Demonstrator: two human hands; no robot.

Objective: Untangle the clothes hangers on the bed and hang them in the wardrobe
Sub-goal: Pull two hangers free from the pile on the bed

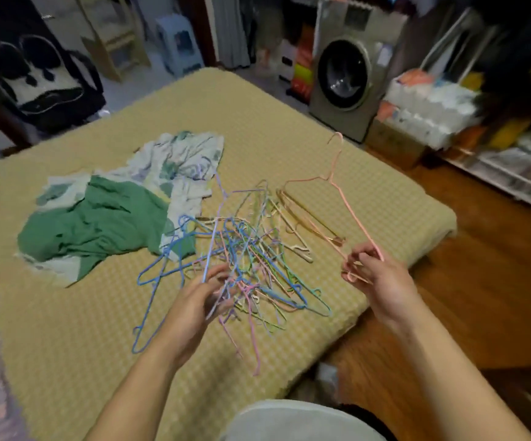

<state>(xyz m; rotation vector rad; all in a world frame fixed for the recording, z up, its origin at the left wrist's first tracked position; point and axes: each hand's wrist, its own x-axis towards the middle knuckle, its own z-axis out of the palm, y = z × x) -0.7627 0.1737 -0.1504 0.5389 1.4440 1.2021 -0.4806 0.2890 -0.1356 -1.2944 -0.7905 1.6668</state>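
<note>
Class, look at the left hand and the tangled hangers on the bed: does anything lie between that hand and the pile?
Nothing visible does. The left hand is already at the near edge of the hanger pile, its fingers among the wires. The clothes lie beyond and left of the pile, not in the way. The right hand holds a pink hanger clear of the pile.
</note>
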